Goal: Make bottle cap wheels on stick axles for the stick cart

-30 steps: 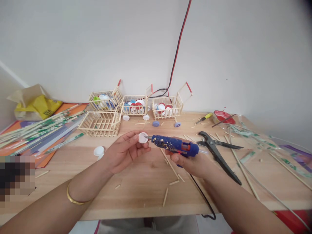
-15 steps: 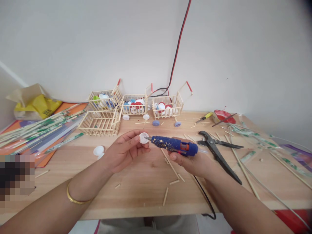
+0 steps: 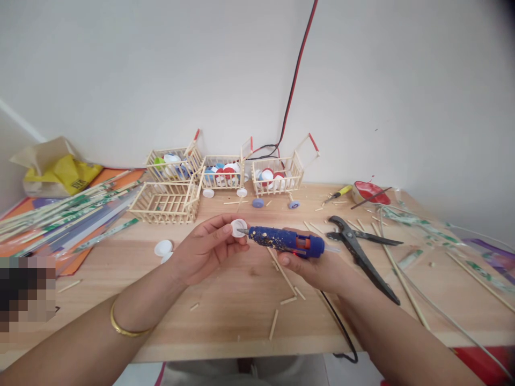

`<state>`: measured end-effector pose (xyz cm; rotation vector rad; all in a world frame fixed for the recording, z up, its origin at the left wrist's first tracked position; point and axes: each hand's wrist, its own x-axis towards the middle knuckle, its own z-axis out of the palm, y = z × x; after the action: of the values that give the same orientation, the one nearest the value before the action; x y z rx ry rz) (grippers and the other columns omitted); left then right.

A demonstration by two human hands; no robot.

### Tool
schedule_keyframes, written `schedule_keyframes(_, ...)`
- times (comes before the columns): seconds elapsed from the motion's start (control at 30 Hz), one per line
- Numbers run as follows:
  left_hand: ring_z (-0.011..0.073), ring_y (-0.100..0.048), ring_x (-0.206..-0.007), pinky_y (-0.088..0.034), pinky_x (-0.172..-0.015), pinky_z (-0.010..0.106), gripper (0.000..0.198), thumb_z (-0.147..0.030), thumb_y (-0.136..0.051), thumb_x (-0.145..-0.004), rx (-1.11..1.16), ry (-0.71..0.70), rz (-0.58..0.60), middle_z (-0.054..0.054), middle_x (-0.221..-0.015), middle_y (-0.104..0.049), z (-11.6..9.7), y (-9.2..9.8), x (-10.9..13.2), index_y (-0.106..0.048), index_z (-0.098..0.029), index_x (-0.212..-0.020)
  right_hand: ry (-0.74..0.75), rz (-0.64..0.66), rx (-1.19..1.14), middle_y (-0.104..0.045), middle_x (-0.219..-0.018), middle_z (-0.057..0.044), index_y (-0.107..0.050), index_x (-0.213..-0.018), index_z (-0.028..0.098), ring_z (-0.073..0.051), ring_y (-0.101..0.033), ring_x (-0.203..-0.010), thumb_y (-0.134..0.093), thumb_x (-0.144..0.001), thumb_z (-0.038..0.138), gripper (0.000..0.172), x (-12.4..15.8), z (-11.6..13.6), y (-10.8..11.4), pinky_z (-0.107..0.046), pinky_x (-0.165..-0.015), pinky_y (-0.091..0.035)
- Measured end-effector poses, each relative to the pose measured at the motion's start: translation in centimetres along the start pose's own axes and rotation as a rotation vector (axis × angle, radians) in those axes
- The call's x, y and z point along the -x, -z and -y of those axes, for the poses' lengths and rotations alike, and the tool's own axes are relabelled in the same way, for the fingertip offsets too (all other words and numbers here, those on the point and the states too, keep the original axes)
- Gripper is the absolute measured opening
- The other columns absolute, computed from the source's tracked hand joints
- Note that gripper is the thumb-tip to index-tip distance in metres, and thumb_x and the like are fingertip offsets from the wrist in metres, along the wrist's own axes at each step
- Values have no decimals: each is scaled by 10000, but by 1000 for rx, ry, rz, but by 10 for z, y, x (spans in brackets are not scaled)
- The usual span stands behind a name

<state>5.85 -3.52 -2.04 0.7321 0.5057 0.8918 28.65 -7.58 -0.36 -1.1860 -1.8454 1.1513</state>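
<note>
Between the thumb and fingers of my left hand (image 3: 213, 244) is a white bottle cap (image 3: 240, 224), its hollow side turned toward the right. My right hand (image 3: 311, 268) grips a blue hot glue gun (image 3: 277, 239) speckled with dried glue. The gun's metal nozzle reaches into the cap; whether it touches the inside I cannot tell. A small red light glows on the gun's body. Left of my left hand, more white caps (image 3: 163, 248) lie on the wooden table (image 3: 225, 321), partly hidden by my wrist.
Several small stick-built carts stand at the back, one (image 3: 277, 174) holding caps; a stick basket (image 3: 164, 203) sits in front. Pliers (image 3: 358, 252), a yellow cutter (image 3: 340, 193) and a red dish (image 3: 372, 193) are on the right. Wrapped sticks (image 3: 80, 214) lie left, cut pieces mid-table.
The glue gun has shifted slightly left, its nozzle now deeper over the white cap. My left hand keeps hold of the cap almost in place.
</note>
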Motion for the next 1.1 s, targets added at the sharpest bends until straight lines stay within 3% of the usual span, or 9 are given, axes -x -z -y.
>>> schedule_keyframes(0.8, 140, -631, -770, -552, -759, 278, 236, -199, -657, -810, -8, -11, 35, 61, -869, -651, 1, 2, -1, -639, -110, -1028, -3, 17, 38, -470, -682, 20, -557, -794, 166, -101, -419, -616, -594, -822, 462, 299, 0, -3, 0, -207, -552, -355)
schedule_keyframes(0.97, 143, -630, -773, -552, -760, 281, 241, -198, -662, -805, -8, -8, 35, 61, -867, -649, 1, 3, -1, -639, -109, -1027, 7, 23, 4, -511, -715, 12, -602, -890, 168, -106, -439, -644, -597, -829, 438, 278, 0, -1, 0, -208, -580, -377)
schedule_keyframes(1.1, 141, -633, -765, -552, -757, 277, 236, -195, -660, -806, -8, -8, 42, 61, -870, -652, 2, 3, 0, -640, -109, -1025, -10, 20, 13, -478, -686, 17, -574, -822, 164, -104, -420, -634, -604, -821, 446, 284, 1, -2, 0, -203, -551, -358)
